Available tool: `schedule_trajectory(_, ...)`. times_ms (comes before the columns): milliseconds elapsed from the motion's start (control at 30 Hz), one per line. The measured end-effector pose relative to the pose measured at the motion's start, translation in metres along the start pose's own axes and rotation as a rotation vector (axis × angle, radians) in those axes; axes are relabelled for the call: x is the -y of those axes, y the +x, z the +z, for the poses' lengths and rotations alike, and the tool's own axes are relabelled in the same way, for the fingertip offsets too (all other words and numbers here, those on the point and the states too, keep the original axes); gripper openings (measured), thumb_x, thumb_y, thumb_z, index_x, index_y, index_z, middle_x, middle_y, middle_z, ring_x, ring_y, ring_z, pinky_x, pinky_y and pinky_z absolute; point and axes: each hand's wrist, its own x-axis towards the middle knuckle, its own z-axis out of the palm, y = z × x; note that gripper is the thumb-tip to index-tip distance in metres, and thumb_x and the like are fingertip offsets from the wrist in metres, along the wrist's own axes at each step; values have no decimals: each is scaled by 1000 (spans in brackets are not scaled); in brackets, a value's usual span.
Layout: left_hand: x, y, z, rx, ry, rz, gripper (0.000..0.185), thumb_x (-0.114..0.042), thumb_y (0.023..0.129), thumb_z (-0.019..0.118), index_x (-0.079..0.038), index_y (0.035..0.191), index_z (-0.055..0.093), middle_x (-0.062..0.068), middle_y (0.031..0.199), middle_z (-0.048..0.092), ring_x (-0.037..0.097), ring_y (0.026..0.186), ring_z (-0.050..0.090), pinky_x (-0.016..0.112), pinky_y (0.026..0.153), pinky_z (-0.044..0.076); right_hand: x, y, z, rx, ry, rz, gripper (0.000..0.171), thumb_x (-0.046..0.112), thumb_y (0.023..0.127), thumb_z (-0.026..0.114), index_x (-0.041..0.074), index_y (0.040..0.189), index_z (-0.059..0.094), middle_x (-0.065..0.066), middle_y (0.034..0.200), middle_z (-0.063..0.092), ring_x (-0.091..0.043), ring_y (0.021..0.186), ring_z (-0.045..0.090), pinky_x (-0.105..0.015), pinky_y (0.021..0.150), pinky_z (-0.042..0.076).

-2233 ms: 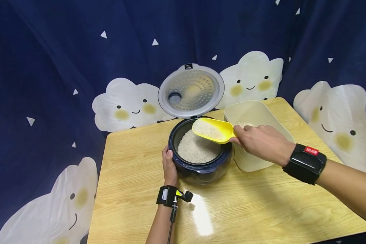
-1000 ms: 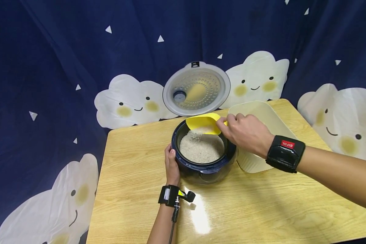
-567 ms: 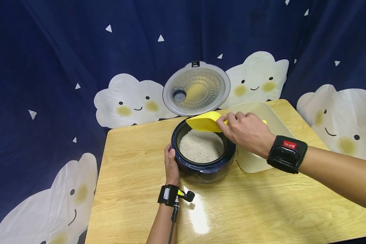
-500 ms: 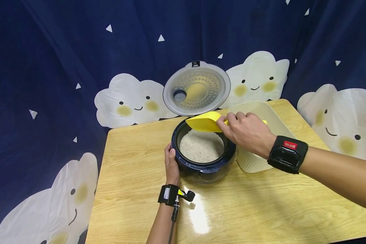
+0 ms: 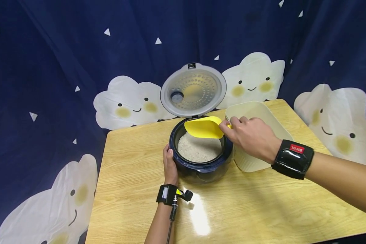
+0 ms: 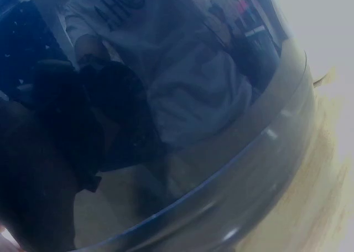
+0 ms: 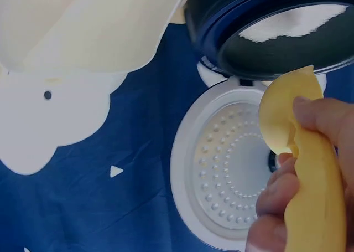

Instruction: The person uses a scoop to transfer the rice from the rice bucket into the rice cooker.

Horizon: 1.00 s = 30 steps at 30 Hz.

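My right hand (image 5: 251, 137) grips the handle of a yellow scoop (image 5: 204, 127), held tilted over the open pot of a dark blue rice cooker (image 5: 201, 174). The scoop's hollow is turned away from the head view. White rice (image 5: 196, 149) lies in the pot, partly hidden by the scoop. My left hand (image 5: 170, 166) rests against the cooker's left side, its thumb near the rim; the other fingers are mostly hidden. In the right wrist view, fingers curl round the scoop's handle (image 7: 315, 191). The cooker's shiny wall (image 6: 193, 97) fills most of the left wrist view.
The cooker's hinged lid (image 5: 193, 90) stands raised at the back. A cream plastic bin (image 5: 251, 161) sits just right of the cooker, partly under my right forearm. All stand on a wooden table (image 5: 131, 189) before a dark blue cloud-patterned curtain (image 5: 64, 51).
Rice in the scoop has poured into the pot as the scoop tipped over. Since half a second ago, the scoop has shifted slightly lower in view. The left hand still rests on the cooker.
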Motion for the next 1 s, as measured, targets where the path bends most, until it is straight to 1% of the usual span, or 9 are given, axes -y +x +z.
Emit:
schedule_trajectory(200,-2,3,-5,22,30,-32,60,-43,97,40,-17,151,44,11,154,48,26,144,42,42,124,23,7,-14,-5,-86,47,29,25,19,95,70,4,106,53,-8,70,52,-23,49,52,-35,36,42)
schedule_trajectory(267,-3,3,-7,32,39,-44,59,-42,97,41,-17,150,45,11,153,48,25,143,42,41,123,23,8,-19,-6,-110,82,46,27,31,104,58,4,102,52,-6,67,48,-22,47,49,-34,36,40)
schedule_trajectory(333,-4,3,-9,49,40,-52,59,-42,97,41,-17,150,45,11,153,48,25,143,42,41,123,24,11,-26,-7,-118,135,59,39,40,111,40,5,97,50,-4,65,44,-20,47,46,-34,36,39)
schedule_trajectory(400,-6,3,-10,70,46,-57,60,-42,97,41,-16,151,44,11,154,47,25,143,43,41,123,25,15,-34,-9,-112,193,68,52,47,111,22,6,93,49,-1,64,40,-16,47,42,-30,37,36)
schedule_trajectory(467,-8,4,-12,93,65,-69,61,-43,98,40,-17,153,42,12,155,47,26,143,43,42,121,28,21,-42,-11,-98,258,74,58,51,109,15,9,88,48,3,64,37,-11,49,37,-25,40,32)
schedule_trajectory(600,-11,6,-17,136,111,-106,63,-46,97,40,-19,154,40,13,155,46,29,139,48,42,111,39,32,-62,-11,-54,362,85,47,51,109,30,13,89,46,8,67,32,-4,53,28,-17,46,23)
schedule_trajectory(700,-13,7,-19,159,121,-129,64,-47,97,39,-20,155,38,13,156,46,30,136,50,38,103,44,39,-76,-11,2,423,124,31,41,106,51,15,91,47,10,70,30,-2,55,25,-15,48,21)
schedule_trajectory(767,-14,7,-20,162,123,-135,64,-46,98,39,-19,156,37,13,157,46,30,136,50,35,100,44,43,-85,-10,43,455,151,24,35,103,59,17,91,48,11,72,30,-1,57,24,-15,49,21)
schedule_trajectory(1000,-13,5,-18,143,110,-116,61,-43,99,39,-17,154,40,17,148,52,21,120,57,31,95,46,61,-121,4,90,685,167,15,22,102,61,26,91,53,19,79,32,8,62,25,-13,53,26)
